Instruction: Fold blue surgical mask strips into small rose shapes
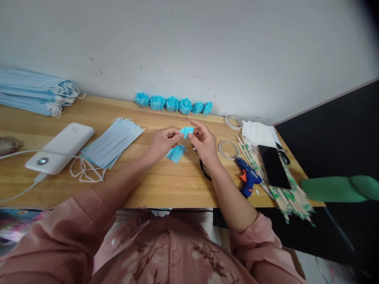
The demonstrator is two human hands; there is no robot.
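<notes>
Between my two hands is a small folded piece of light blue mask fabric, held up above the table. My left hand pinches its left side between thumb and fingers. On its right side, the thumb and fingers of my right hand grip it. Just below, a flat blue fabric piece lies on the wood, partly behind my left fingers. Several blue fabric roses stand in a row along the wall.
Left: face masks, a white power bank with a cable, and a mask stack. Right: a blue glue gun, tape rolls, a black phone, wrapped chopsticks, white tissue and a green bottle.
</notes>
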